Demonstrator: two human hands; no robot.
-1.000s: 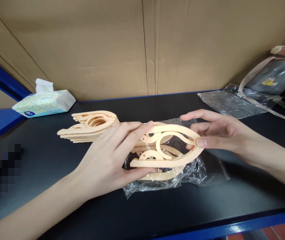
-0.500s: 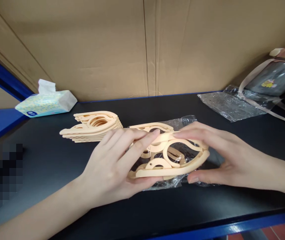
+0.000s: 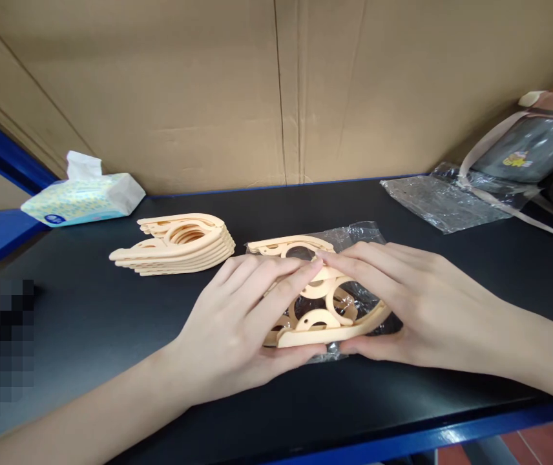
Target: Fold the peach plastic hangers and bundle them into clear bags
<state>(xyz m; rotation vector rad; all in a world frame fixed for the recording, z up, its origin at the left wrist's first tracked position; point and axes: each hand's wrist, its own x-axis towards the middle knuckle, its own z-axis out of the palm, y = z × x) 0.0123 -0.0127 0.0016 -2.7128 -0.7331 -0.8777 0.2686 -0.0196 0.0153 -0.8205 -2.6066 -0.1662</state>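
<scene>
Between my two hands is a beige plastic folding hanger (image 3: 334,332), folded, with curved arms and round openings. My left hand (image 3: 245,316) grips its left end, thumb along the near edge and fingers over the far side. Around its right end my right hand (image 3: 402,300) is closed, thumb at the near edge, its fingertips meeting the left ones on top. Beneath it lies a clear plastic bag (image 3: 366,232), along with another beige hanger (image 3: 291,242) that shows behind my fingers. My hands hide part of both.
A neat stack of beige folding hangers (image 3: 179,248) stands left of my hands on the black tabletop (image 3: 334,413). Further left is a tissue pack (image 3: 83,200). At the right lie another clear bag (image 3: 446,200) and a strapped bottle (image 3: 519,152). A cardboard wall (image 3: 184,97) closes off the back.
My right hand has moved left and closed further around the hanger's right end, its fingertips now against the left ones. My left hand and the hanger have shifted slightly right.
</scene>
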